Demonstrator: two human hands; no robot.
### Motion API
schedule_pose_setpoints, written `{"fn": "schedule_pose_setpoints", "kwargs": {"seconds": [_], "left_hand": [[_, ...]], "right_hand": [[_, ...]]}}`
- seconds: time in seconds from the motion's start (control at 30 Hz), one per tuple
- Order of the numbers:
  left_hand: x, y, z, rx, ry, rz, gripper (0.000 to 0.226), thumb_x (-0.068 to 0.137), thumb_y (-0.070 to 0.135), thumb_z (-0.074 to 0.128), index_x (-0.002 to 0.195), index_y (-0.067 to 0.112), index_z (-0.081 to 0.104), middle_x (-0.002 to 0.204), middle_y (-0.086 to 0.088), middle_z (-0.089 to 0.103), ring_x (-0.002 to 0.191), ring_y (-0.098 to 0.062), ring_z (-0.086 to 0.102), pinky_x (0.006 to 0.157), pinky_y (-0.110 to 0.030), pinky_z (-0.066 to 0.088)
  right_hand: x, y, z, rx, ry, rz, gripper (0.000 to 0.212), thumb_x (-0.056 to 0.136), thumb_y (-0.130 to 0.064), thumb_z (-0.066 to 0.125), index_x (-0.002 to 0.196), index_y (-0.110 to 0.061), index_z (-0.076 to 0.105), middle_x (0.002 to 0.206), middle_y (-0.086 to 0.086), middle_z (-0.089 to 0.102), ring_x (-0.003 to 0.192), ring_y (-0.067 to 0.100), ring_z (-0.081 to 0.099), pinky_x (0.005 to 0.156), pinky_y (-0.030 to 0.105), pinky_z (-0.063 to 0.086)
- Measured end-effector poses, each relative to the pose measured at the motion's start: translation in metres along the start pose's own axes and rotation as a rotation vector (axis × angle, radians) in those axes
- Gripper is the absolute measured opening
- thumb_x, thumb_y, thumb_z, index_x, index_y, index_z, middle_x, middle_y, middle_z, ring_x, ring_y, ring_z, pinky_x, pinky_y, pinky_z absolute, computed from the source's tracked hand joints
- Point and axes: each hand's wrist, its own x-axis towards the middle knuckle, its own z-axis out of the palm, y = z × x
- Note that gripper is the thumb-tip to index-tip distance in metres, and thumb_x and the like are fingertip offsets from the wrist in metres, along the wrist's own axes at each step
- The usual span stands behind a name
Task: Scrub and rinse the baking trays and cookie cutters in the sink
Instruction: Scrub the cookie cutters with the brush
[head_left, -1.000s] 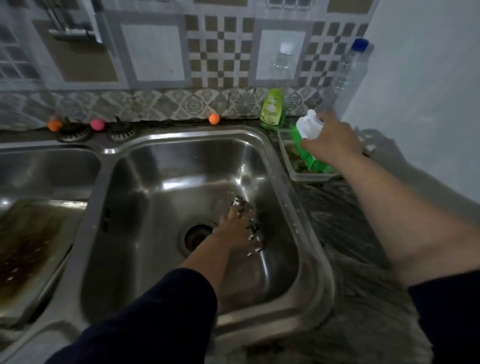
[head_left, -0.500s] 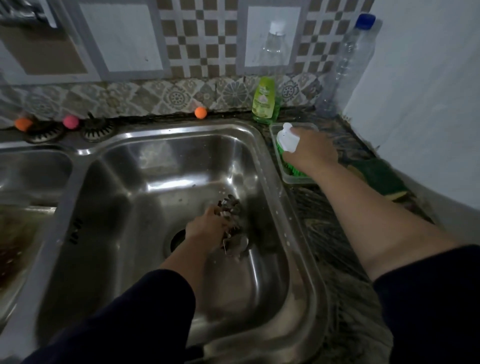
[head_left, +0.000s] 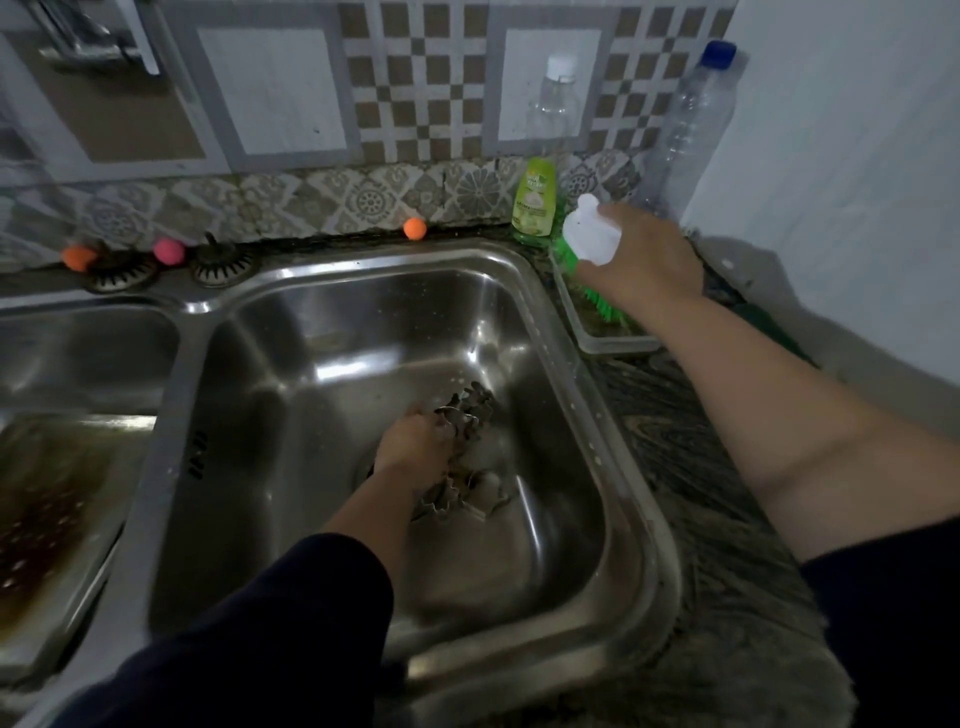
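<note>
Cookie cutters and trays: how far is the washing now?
Nothing looks finished. The left hand touches the cutters lying in the sink; the right hand grips a green brush at the tub. The tray is still brown with grease. No water runs.

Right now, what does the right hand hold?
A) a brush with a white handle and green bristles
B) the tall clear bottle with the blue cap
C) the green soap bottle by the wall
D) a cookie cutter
A: the right hand grips the white handle of the brush, whose green bristles point down over the clear plastic tub beside the sink; the cookie cutters lie in the basin at the left hand.
</note>
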Motion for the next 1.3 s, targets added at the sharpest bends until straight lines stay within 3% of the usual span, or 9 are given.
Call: {"fn": "schedule_pose_setpoints", "kwargs": {"seconds": [0.17, 0.27, 0.43, 0.57, 0.77, 0.93, 1.07, 1.17, 1.3], "left_hand": [[-0.015, 0.002, -0.028, -0.34, 0.119, -0.018, 0.056, 0.101, 0.05, 0.03, 0.11, 0.009, 0.067, 0.117, -0.015, 0.058, 0.108, -0.029, 0.058, 0.097, -0.035, 0.045], [-0.026, 0.004, -0.053, -0.686, 0.202, -0.029, 0.052, 0.094, 0.059, 0.038, 0.098, 0.016, 0.068, 0.094, -0.004, 0.067, 0.092, -0.021, 0.065, 0.088, -0.039, 0.053], [-0.031, -0.004, -0.092, -1.429, -0.077, -0.211, 0.051, 0.095, 0.051, 0.047, 0.12, 0.008, 0.06, 0.106, -0.01, 0.068, 0.083, -0.02, 0.067, 0.064, -0.032, 0.054], [-0.036, -0.017, -0.111, -1.674, -0.178, -0.123, 0.052, 0.101, 0.04, 0.036, 0.084, 0.004, 0.068, 0.07, -0.01, 0.072, 0.057, -0.018, 0.07, 0.062, -0.033, 0.052], [-0.041, -0.031, -0.108, -1.686, -0.054, -0.156, 0.036, 0.101, 0.033, 0.044, 0.118, 0.007, 0.062, 0.104, -0.013, 0.069, 0.091, -0.02, 0.068, 0.073, -0.029, 0.057], [-0.031, -0.044, -0.115, -1.64, 0.076, -0.227, 0.038, 0.095, 0.042, 0.053, 0.109, 0.008, 0.065, 0.096, -0.012, 0.071, 0.08, -0.021, 0.069, 0.072, -0.033, 0.056], [-0.036, -0.039, -0.111, -1.645, -0.005, -0.216, 0.063, 0.081, 0.04, 0.07, 0.133, 0.011, 0.049, 0.125, -0.022, 0.06, 0.106, -0.035, 0.065, 0.072, -0.04, 0.058], [-0.033, -0.044, -0.106, -1.548, 0.145, -0.188, 0.068, 0.069, 0.037, 0.082, 0.123, 0.008, 0.055, 0.112, -0.015, 0.066, 0.1, -0.028, 0.067, 0.084, -0.044, 0.057], [-0.032, -0.058, -0.107, -1.083, 0.334, -0.042, 0.035, 0.07, 0.021, 0.084, 0.096, 0.016, 0.061, 0.08, 0.011, 0.064, 0.074, -0.004, 0.06, 0.068, -0.014, 0.049]], "right_hand": [[-0.041, -0.04, 0.005, 0.228, -0.033, -0.092, 0.066, 0.081, -0.034, 0.071, 0.141, -0.029, 0.044, 0.134, 0.002, 0.055, 0.108, 0.022, 0.057, 0.085, 0.035, 0.05], [-0.069, -0.058, 0.021, 0.457, -0.168, -0.052, 0.064, 0.079, -0.027, 0.074, 0.138, -0.028, 0.048, 0.134, 0.001, 0.055, 0.106, 0.016, 0.059, 0.083, 0.031, 0.053], [-0.104, -0.079, 0.049, 0.708, -0.281, -0.035, 0.058, 0.082, -0.025, 0.073, 0.135, -0.029, 0.051, 0.129, -0.01, 0.056, 0.111, 0.005, 0.055, 0.071, 0.012, 0.05], [-0.128, -0.099, 0.066, 0.62, -0.141, -0.222, 0.061, 0.08, -0.022, 0.073, 0.136, -0.028, 0.051, 0.133, -0.016, 0.052, 0.117, -0.001, 0.047, 0.093, 0.019, 0.044], [-0.119, -0.124, 0.077, 0.286, -0.079, -0.249, 0.063, 0.079, -0.031, 0.07, 0.138, -0.033, 0.049, 0.129, -0.003, 0.06, 0.115, 0.017, 0.057, 0.093, 0.031, 0.048], [-0.141, -0.137, 0.085, 0.382, -0.077, -0.266, 0.063, 0.079, -0.032, 0.07, 0.138, -0.03, 0.049, 0.131, -0.005, 0.058, 0.117, 0.016, 0.055, 0.094, 0.028, 0.046], [-0.124, -0.139, 0.078, 0.427, -0.072, -0.121, 0.059, 0.083, -0.031, 0.068, 0.138, -0.03, 0.048, 0.134, -0.003, 0.057, 0.118, 0.019, 0.055, 0.093, 0.03, 0.046], [-0.112, -0.136, 0.067, 0.468, -0.037, -0.104, 0.057, 0.083, -0.032, 0.069, 0.137, -0.029, 0.049, 0.133, -0.003, 0.056, 0.115, 0.018, 0.056, 0.084, 0.029, 0.048], [-0.117, -0.131, 0.061, 0.455, -0.124, -0.25, 0.061, 0.078, -0.034, 0.073, 0.135, -0.035, 0.051, 0.132, -0.008, 0.057, 0.115, 0.013, 0.057, 0.088, 0.032, 0.052]]}}
